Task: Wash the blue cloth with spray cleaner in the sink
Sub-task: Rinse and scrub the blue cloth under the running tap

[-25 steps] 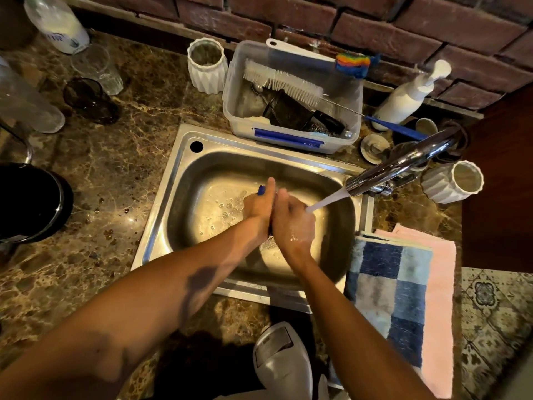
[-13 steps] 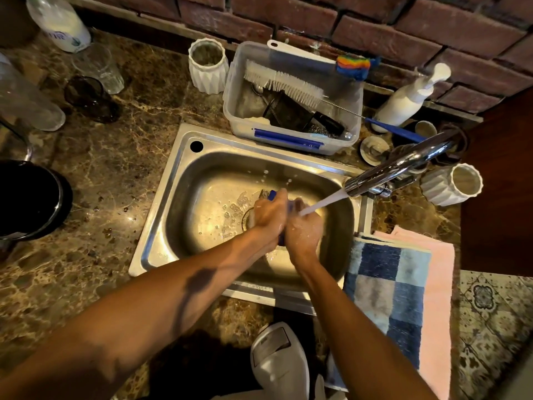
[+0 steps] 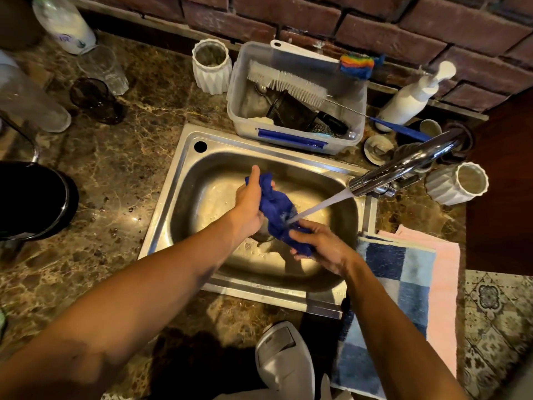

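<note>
The blue cloth (image 3: pixel 277 209) is bunched and stretched between both hands above the steel sink (image 3: pixel 202 197). My left hand (image 3: pixel 248 203) grips its upper end, thumb pointing up. My right hand (image 3: pixel 323 243) grips its lower end near the sink's front right. Water runs from the chrome tap (image 3: pixel 403 166) onto the middle of the cloth. The white head of a spray cleaner bottle (image 3: pixel 284 359) stands at the counter's front edge, below the sink.
A plastic tub (image 3: pixel 294 140) with a bottle brush (image 3: pixel 288 83) sits behind the sink. A white pump bottle (image 3: pixel 412 99) and ribbed cups (image 3: pixel 212 66) (image 3: pixel 458 183) stand nearby. Checked and pink towels (image 3: pixel 403 284) lie right of the sink. Glasses (image 3: pixel 103 67) and a black pot (image 3: pixel 31 200) stand left.
My hands were pressed together rubbing the cloth; now they have drawn apart, stretching the cloth out under the water stream, so much more of it shows.
</note>
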